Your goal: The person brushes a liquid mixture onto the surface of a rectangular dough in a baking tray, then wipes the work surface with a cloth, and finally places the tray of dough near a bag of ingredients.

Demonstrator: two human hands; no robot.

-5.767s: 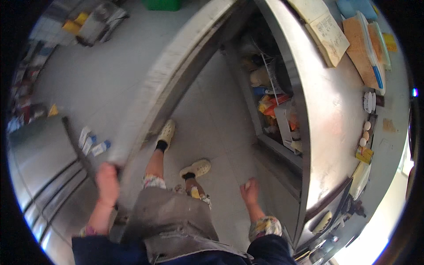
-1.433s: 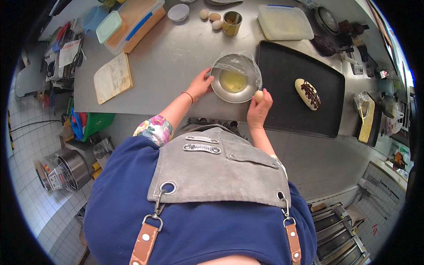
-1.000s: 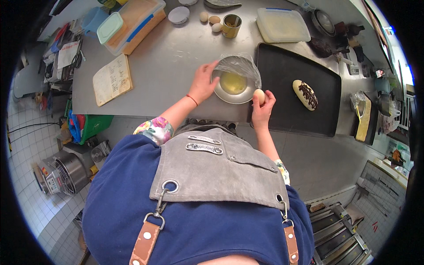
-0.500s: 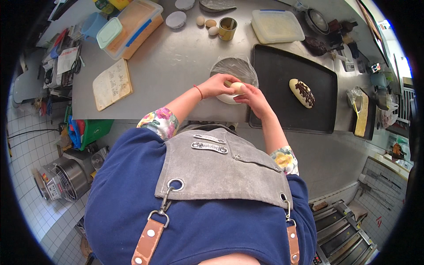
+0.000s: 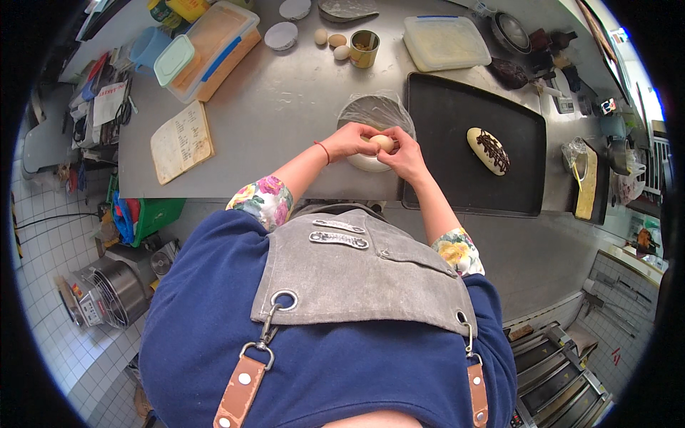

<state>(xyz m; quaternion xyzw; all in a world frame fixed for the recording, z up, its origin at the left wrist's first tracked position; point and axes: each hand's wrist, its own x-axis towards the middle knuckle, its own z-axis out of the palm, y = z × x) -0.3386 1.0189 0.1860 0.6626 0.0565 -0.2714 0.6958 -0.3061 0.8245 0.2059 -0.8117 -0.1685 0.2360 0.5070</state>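
Note:
Between the fingertips of both hands is a small, rounded, cream-coloured piece of dough (image 5: 383,143). My left hand (image 5: 351,140) pinches it from the left, and my right hand (image 5: 406,153) closes on it from the right with bent fingers. Both hands hover over the near part of a round bowl (image 5: 369,163), whose far part is draped with clear plastic wrap (image 5: 378,113). The hands hide much of the bowl. To the right, a long oval dough piece (image 5: 479,148) with dark brown drizzled lines lies on a large black baking tray (image 5: 457,182).
An open handwritten notebook (image 5: 171,150) lies at left, below a large lidded plastic box (image 5: 221,43). Along the back are several eggs (image 5: 337,41), an open tin can (image 5: 364,48) and another lidded container (image 5: 447,43). The steel table's (image 5: 264,171) near edge runs before me.
Both hands have shifted their fingers around the dough piece; the right fingers are drawn up closer to the left ones. My head view has tilted slightly.

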